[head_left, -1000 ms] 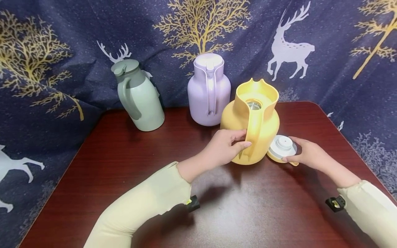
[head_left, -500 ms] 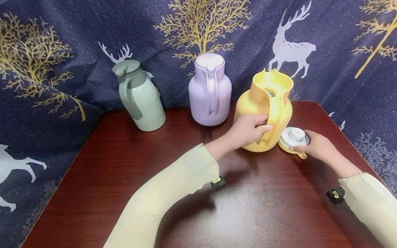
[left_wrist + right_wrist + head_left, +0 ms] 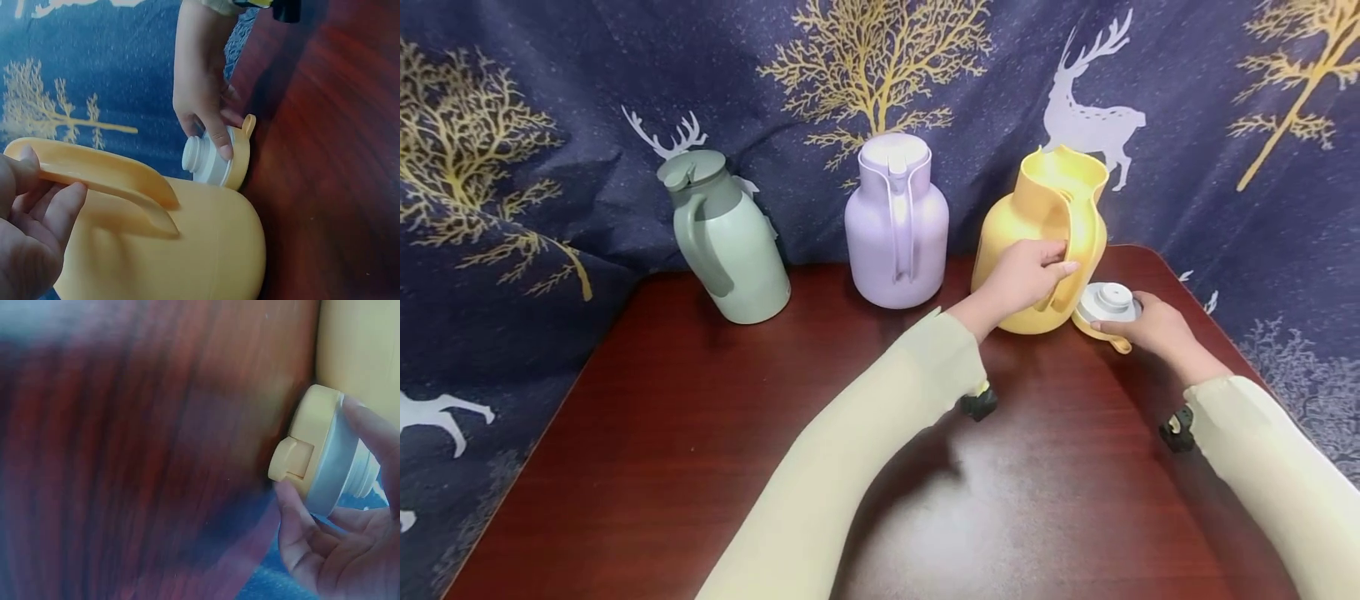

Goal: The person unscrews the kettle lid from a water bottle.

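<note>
A yellow thermos jug with its top uncovered is at the back right of the table. My left hand grips its handle, thumb and fingers pinching it from the side. Just right of the jug lies its lid, white threaded stopper facing up and yellow cap beneath, with a small loop sticking out. My right hand holds this lid round its edge, as the right wrist view shows with thumb and fingers on the lid's rim. In the left wrist view the lid sits close beside the jug's body.
A lilac thermos jug with its lid on stands at the back middle. Further left is a green thermos jug, also lidded. Dark blue patterned cloth hangs behind the reddish wooden table.
My left hand has carried the yellow jug rightward and back, toward the table's rear edge. The lid, in my right hand, has shifted back beside it. The other two jugs stay in place.
</note>
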Demonstrator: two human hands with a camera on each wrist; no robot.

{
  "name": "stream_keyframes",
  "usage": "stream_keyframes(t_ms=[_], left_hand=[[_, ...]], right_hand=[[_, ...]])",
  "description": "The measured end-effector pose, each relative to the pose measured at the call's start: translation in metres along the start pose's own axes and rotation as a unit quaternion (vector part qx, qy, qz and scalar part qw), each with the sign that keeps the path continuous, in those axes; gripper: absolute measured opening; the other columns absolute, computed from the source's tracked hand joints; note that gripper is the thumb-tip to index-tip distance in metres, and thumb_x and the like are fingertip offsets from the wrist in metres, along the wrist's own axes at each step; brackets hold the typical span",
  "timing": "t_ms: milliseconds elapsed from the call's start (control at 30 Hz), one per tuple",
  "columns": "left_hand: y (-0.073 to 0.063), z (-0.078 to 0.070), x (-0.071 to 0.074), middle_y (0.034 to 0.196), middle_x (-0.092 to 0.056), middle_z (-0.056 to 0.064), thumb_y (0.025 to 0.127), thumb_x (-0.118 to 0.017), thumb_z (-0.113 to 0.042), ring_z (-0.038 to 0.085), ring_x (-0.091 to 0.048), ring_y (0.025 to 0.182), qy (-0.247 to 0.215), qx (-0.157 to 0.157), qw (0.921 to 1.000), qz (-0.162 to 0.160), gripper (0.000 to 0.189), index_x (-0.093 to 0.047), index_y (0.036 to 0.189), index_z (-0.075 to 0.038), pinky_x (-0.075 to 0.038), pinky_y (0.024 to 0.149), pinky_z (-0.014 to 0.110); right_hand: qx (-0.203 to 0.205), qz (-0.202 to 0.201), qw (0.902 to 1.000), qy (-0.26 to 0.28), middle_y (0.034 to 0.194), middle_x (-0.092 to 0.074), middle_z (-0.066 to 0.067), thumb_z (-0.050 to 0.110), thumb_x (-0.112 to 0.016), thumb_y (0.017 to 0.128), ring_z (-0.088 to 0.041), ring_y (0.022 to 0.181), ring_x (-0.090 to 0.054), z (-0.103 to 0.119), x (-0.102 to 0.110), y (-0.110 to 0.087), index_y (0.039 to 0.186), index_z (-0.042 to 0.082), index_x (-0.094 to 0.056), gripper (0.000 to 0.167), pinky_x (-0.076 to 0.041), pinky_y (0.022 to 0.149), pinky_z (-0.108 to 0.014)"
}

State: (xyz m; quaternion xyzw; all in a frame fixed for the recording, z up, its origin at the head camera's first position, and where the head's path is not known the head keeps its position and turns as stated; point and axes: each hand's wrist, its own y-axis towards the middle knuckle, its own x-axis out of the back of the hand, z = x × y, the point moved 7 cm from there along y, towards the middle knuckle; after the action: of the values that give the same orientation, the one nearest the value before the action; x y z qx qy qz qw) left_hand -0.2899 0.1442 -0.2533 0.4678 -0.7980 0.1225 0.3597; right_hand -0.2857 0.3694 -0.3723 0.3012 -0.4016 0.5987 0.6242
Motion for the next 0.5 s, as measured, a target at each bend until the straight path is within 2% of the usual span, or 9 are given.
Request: stream_keyframes(t_ms=[100,167,233,367,433,500], left_hand=[[0.013,0.001,0.001,0.103,-0.074,-0.001,0.105,-0.058,-0.026,0.006,-0.06,0.094,0.023,0.025,0.9994,-0.009,0.023,-0.074,0.119,-0.015,-0.042,0.08,0.008],[0.02,0.001,0.003,0.105,-0.075,-0.002,0.105,-0.058,-0.026,0.005,-0.062,0.097,0.035,0.042,0.9984,-0.014,0.023,-0.074,0.118,-0.017,-0.043,0.081,0.008],[0.026,0.001,0.004,0.105,-0.075,-0.003,0.105,-0.058,-0.026,0.005,-0.062,0.098,0.038,0.048,0.998,-0.019,0.023,-0.075,0.116,-0.015,-0.044,0.082,0.009],[0.038,0.002,0.004,0.087,-0.065,0.0,0.106,-0.057,-0.026,0.009,-0.06,0.09,0.032,0.051,0.9978,-0.029,0.022,-0.074,0.11,-0.012,-0.042,0.079,0.011],[0.042,0.003,0.003,0.092,-0.068,-0.001,0.105,-0.057,-0.026,0.008,-0.06,0.092,0.02,0.059,0.9973,-0.039,0.024,-0.074,0.117,-0.014,-0.042,0.081,0.01],[0.045,0.005,0.001,0.107,-0.075,-0.004,0.105,-0.058,-0.027,0.006,-0.062,0.098,0.006,0.074,0.9959,-0.053,0.029,-0.072,0.129,-0.018,-0.043,0.086,0.007]], right_hand=[[-0.017,-0.007,0.9997,0.017,0.134,-0.047,-0.043,0.042,-0.072,0.091,-0.051,0.113,-0.05,-0.002,-0.001,0.007,0.146,-0.02,-0.03,0.093,-0.047,0.095,-0.06],[-0.026,-0.016,0.9992,0.026,0.13,-0.05,-0.04,0.043,-0.071,0.092,-0.048,0.108,-0.052,-0.004,-0.001,0.013,0.144,-0.02,-0.033,0.09,-0.048,0.088,-0.054],[-0.035,-0.029,0.9984,0.034,0.129,-0.051,-0.039,0.045,-0.07,0.092,-0.047,0.107,-0.052,-0.006,0.0,0.018,0.142,-0.019,-0.035,0.089,-0.048,0.087,-0.052],[-0.056,-0.05,0.9956,0.057,0.136,-0.047,-0.041,0.046,-0.067,0.093,-0.052,0.119,-0.048,-0.012,0.001,0.027,0.144,-0.018,-0.033,0.089,-0.044,0.101,-0.061],[-0.061,-0.065,0.9941,0.063,0.14,-0.046,-0.042,0.046,-0.067,0.094,-0.054,0.126,-0.046,-0.014,0.002,0.032,0.146,-0.018,-0.033,0.089,-0.039,0.109,-0.063],[-0.062,-0.079,0.993,0.064,0.142,-0.045,-0.042,0.043,-0.067,0.094,-0.056,0.13,-0.044,-0.015,0.002,0.038,0.146,-0.017,-0.033,0.087,-0.037,0.113,-0.063]])
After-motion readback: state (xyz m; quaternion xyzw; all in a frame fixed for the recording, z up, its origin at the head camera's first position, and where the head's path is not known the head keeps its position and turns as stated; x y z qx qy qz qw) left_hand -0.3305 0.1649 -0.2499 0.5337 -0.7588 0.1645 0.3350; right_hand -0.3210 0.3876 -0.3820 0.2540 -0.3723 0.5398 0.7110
